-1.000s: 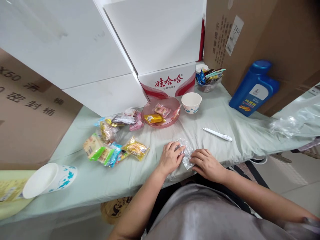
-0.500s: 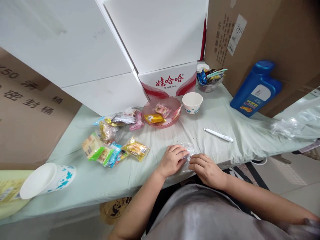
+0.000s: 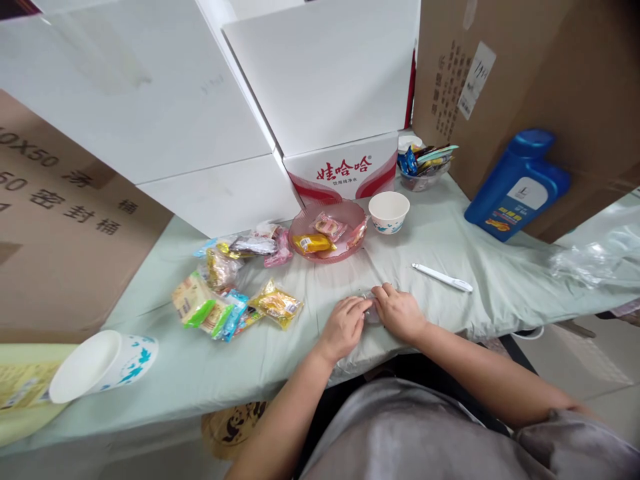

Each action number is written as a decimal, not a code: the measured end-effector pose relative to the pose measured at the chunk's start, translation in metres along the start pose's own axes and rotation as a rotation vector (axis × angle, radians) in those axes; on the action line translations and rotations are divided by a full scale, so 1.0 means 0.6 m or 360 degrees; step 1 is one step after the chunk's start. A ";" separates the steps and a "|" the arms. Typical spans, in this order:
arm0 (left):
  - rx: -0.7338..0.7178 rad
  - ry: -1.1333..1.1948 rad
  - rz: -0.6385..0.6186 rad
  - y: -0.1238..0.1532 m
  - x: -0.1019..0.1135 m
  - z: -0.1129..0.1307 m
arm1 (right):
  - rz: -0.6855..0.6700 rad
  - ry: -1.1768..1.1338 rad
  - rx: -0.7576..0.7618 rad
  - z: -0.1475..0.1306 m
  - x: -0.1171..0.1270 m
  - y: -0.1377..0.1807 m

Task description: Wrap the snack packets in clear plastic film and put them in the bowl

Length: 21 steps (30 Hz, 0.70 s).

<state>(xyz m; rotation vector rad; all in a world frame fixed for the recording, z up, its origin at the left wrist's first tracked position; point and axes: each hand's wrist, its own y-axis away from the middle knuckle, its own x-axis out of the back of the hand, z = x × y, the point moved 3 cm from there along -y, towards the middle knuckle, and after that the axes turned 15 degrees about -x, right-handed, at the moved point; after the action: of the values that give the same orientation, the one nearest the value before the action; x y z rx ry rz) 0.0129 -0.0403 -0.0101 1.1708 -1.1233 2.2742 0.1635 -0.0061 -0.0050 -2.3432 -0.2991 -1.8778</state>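
Several wrapped snacks (image 3: 234, 319) are lying left of the left grip (image 3: 345, 328); a pink bowl (image 3: 325, 257) is sitting beyond it. The left grip is clasping crumpled clear plastic (image 3: 371, 315), mostly covered, against the right grip (image 3: 400, 313), which is also clasping it; a slim white tool (image 3: 442, 277) is lying farther right.

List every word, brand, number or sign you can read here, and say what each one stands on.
"娃哈哈®": white-and-red box
"饮用纯净水": same box, below the brand
"0X50 汤桶", start cut off: left brown carton
"50 密封桶", start cut off: same carton
Too small or blurred to read reliably: the blue bottle, the right carton and its white sticker, the snack packets, the yellow package.
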 end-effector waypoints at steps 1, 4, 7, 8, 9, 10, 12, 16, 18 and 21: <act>0.0026 -0.0033 0.0011 -0.002 0.002 0.002 | 0.0042 -0.0030 0.0001 0.002 0.000 0.000; 0.0139 -0.0124 -0.0006 -0.007 0.007 0.004 | 0.0201 -0.0111 0.0005 0.020 0.008 -0.008; 0.0161 -0.0123 0.0004 -0.010 0.008 0.004 | 0.0342 -0.0187 -0.0052 0.047 0.026 -0.015; 0.0156 -0.0115 0.0007 -0.010 0.008 0.004 | 0.0386 -0.0233 -0.0035 0.053 0.031 -0.013; 0.0153 -0.0114 0.0009 -0.010 0.007 0.003 | 0.0418 -0.0287 0.0030 0.056 0.035 -0.009; 0.0152 -0.0118 0.0011 -0.009 0.006 0.003 | 0.0427 -0.0335 0.0143 0.055 0.037 -0.003; 0.0159 -0.0145 0.0038 -0.007 0.004 0.002 | 0.0361 -0.0367 0.0437 0.045 0.030 0.014; 0.0229 -0.0285 0.0140 0.000 -0.001 -0.002 | 0.0167 -0.0221 0.0675 0.024 -0.007 0.042; 0.0278 -0.0362 0.0178 0.004 -0.003 -0.005 | 0.0163 -0.0201 0.0649 0.021 -0.018 0.048; 0.0329 -0.0401 0.0209 0.007 -0.004 -0.008 | 0.0162 -0.0316 0.0738 0.024 -0.007 0.041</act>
<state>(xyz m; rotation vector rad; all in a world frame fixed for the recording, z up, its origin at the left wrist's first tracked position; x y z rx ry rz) 0.0093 -0.0389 -0.0153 1.5413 -1.1006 2.4407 0.1818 -0.0273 -0.0114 -2.1713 -0.5564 -1.3513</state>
